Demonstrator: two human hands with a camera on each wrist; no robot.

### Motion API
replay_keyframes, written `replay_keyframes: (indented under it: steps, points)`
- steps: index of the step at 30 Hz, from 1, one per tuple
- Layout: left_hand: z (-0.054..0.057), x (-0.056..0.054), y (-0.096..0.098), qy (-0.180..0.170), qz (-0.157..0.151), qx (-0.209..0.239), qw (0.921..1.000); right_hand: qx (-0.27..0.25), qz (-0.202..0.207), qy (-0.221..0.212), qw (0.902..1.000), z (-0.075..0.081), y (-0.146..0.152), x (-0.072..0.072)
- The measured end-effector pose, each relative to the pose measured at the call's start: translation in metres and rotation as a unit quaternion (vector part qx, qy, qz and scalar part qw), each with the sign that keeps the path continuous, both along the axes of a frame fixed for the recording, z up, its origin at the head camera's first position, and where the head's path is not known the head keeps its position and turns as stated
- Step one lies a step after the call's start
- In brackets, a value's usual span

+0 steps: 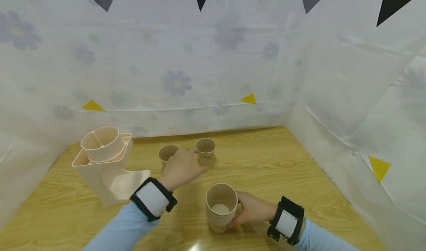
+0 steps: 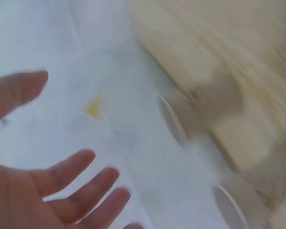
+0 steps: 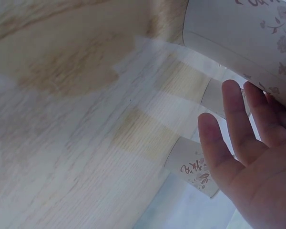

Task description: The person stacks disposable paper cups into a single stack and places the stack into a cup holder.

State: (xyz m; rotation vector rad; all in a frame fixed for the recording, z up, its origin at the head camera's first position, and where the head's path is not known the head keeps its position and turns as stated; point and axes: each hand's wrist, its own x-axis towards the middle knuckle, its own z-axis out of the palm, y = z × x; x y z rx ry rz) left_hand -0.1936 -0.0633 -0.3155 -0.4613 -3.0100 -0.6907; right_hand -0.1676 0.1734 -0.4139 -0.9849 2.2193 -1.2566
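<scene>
Two beige paper cups stand upright toward the back of the table: a left cup (image 1: 166, 153) and a right cup (image 1: 205, 147), each with a printed pattern. My left hand (image 1: 182, 168) is over the near side of the left cup and partly covers it. In the left wrist view, its thumb and fingers are spread, with nothing between them. Nearer to me stands a stack of nested paper cups (image 1: 219, 216). My right hand (image 1: 253, 207) holds this stack from the right, thumb at the near side; the right wrist view shows its other fingers fairly straight beside the printed wall.
A beige plastic stand (image 1: 100, 177) with a round cylinder (image 1: 103, 145) on top and a flat foot is at the left of the wooden table (image 1: 266, 162). White flowered sheeting (image 1: 213, 66) hangs behind the table and along its sides, with black, grey and yellow triangles on it.
</scene>
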Motion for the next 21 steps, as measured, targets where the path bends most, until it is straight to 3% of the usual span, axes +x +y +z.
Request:
replay_keyframes:
  steps: [3, 7, 10, 13, 21]
  points:
    - [-0.011, -0.025, -0.019, 0.009, 0.075, -0.012, 0.9970, 0.003, -0.006, 0.004, 1.0000, -0.002, 0.001, -0.001]
    - [-0.032, -0.050, -0.038, -0.003, 0.132, -0.019, 0.9910, 0.002, -0.005, 0.009, 0.9999, -0.004, 0.001, -0.001]
    - [-0.043, -0.063, -0.046, -0.011, 0.156, -0.022, 0.9875, -0.003, -0.002, 0.010, 0.9999, -0.004, 0.002, -0.002]
    - [-0.047, -0.072, -0.049, -0.025, 0.170, -0.019, 0.9849, -0.004, -0.002, 0.012, 0.9999, -0.004, 0.002, -0.002]
    - [-0.052, -0.084, -0.052, -0.064, 0.185, -0.014, 0.9806, -0.001, -0.004, 0.005, 1.0000, -0.004, 0.001, 0.000]
